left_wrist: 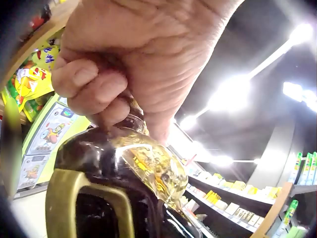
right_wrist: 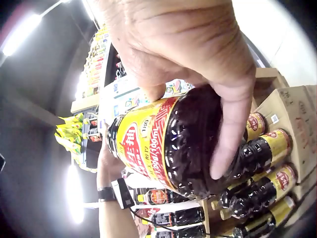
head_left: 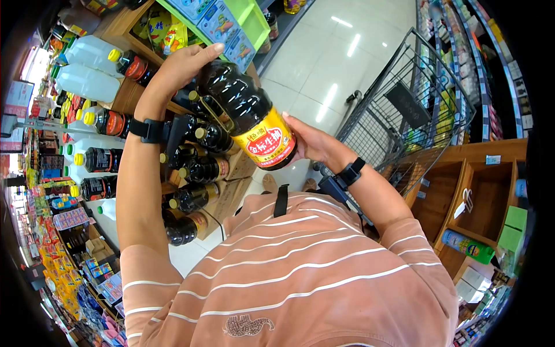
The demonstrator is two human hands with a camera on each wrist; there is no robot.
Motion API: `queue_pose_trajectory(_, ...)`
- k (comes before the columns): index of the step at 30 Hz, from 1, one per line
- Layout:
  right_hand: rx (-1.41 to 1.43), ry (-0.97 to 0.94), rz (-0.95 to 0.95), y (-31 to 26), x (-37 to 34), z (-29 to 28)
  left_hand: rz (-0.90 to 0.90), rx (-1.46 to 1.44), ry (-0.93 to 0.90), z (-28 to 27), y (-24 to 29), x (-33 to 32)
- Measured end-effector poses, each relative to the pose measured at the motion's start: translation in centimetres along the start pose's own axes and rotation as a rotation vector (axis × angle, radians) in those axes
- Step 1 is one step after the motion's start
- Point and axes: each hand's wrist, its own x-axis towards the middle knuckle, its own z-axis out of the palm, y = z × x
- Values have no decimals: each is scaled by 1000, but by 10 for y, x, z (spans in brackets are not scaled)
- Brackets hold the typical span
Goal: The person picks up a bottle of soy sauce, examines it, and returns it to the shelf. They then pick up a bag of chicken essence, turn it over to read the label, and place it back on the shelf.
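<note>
A large dark soy sauce bottle point(head_left: 234, 95) with a yellow and red label point(right_wrist: 143, 141) is held tilted in front of the chest. My left hand point(head_left: 186, 65) grips it at the neck, fingers curled round the top just above the shoulder in the left wrist view. The bottle's moulded side handle point(left_wrist: 89, 191) is below those fingers, not gripped. At the base, my right hand point(head_left: 310, 140) holds the bottom end, with the thumb and fingers spread round it in the right wrist view. The cap is mostly hidden by the left hand.
Several similar bottles point(head_left: 196, 196) lie beside cardboard boxes point(head_left: 234, 188) on the left. Large clear jugs point(head_left: 87, 81) line the shelf behind the left arm. A wire shopping cart point(head_left: 399, 110) stands at the right, near wooden shelving point(head_left: 485, 191). A green display tray point(head_left: 248, 26) is ahead.
</note>
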Motion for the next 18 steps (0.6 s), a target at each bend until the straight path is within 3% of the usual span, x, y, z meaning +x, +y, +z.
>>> queue_pose_trajectory(5, 23, 78, -132, -3, 4, 11, 208, 251, 117, -1, 30, -22)
queue_pose_trajectory(10, 136, 129, -186, -5, 16, -4, 277, 238, 46, -1, 57, -58)
queue_pose_trajectory(13, 247, 149, -206, -5, 25, -15, 508, 324, 116, -1, 54, -70)
queue_pose_trajectory(15, 280, 134, -286, 1, 33, -26, 436, 340, 35, -2, 63, -83)
queue_pose_trajectory(18, 316, 174, -363, 4, 42, -34, 479, 399, -34, -2, 67, -96)
